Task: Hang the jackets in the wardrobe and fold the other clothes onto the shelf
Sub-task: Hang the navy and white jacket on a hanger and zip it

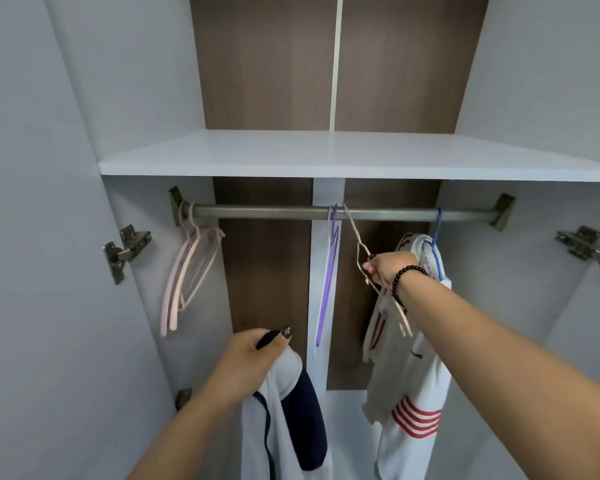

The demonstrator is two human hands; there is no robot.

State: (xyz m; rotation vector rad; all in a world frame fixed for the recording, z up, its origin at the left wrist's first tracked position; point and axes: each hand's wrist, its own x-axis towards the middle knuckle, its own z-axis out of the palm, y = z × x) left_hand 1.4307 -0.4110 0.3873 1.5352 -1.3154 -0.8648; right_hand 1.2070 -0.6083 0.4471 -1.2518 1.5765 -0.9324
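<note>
Inside an open white wardrobe, a person's right hand is pinching a pale wire hanger whose hook is sitting on the grey metal rail, while the left hand is gripping a white-and-navy jacket low in front. A white jacket with red stripes is hanging on a blue hanger just behind. The tilted hanger could snag that garment, apparently touching it, and drag it off.
</note>
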